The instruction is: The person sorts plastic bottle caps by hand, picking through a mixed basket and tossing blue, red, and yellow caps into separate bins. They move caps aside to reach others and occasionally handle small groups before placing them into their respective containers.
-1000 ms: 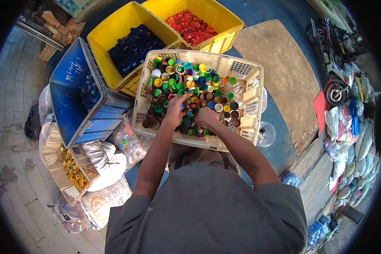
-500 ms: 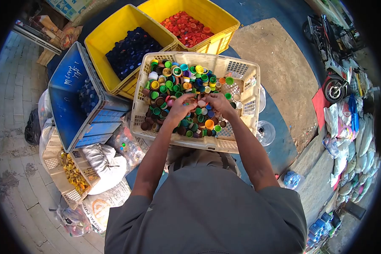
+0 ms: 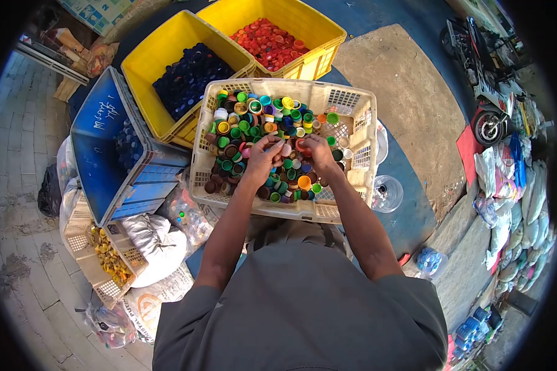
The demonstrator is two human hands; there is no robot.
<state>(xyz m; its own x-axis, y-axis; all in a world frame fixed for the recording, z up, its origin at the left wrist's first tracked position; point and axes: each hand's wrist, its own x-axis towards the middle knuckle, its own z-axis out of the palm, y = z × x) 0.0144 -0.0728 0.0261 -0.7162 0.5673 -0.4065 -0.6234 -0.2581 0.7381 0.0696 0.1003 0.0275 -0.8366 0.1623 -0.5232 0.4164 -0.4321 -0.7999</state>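
A cream plastic crate (image 3: 359,99) with mesh sides stands in front of me, filled with mixed bottle caps (image 3: 236,133) in green, brown, yellow, white and orange. Over the middle of the crate, my left hand (image 3: 263,162) is closed with a pale pink bottle cap (image 3: 285,149) at its fingertips. My right hand (image 3: 320,154) pinches a red bottle cap (image 3: 302,146) just to the right of it. The undersides of the fingers are hidden from above. An orange cap (image 3: 304,182) lies among the others below my hands.
Beyond the crate are a yellow bin (image 3: 145,62) of dark blue caps and another yellow bin (image 3: 328,31) of red caps. At left stand a blue bin (image 3: 96,167) and a crate of yellow caps (image 3: 110,258). A clear round container (image 3: 386,193) sits right; a motorcycle (image 3: 490,117) stands farther off.
My hands have moved slightly apart. The red cap now shows in my right fingers, and the pale pink cap sits nearer my left fingers. The view has shifted slightly.
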